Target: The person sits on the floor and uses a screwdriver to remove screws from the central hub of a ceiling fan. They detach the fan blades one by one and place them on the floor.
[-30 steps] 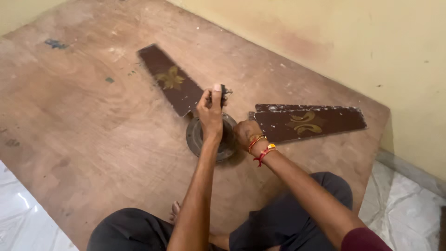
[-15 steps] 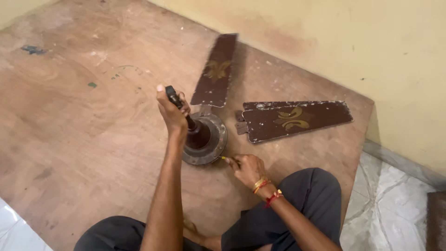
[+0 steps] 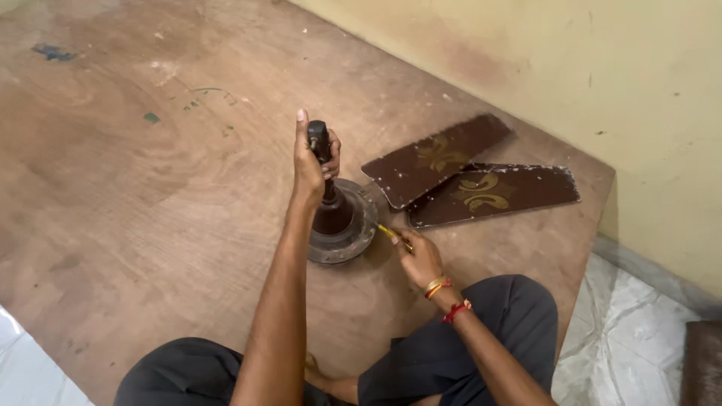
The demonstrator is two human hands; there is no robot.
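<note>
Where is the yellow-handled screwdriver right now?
In the head view, the yellow-handled screwdriver sits just right of centre, held in the right hand, its tip against the fan motor on the wooden board.

You sit on a worn brown plywood board [image 3: 135,195] laid on the floor; a round grey fan motor [image 3: 347,233] and two dark brown, gold-patterned fan blades [image 3: 481,180] lie on it.

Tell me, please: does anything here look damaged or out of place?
Yes. Two brown fan blades lie overlapped beside the fan motor, only one seemingly attached. Their edges show white chips. The left hand grips the rod; the right hand holds a yellow-handled tool.
</note>
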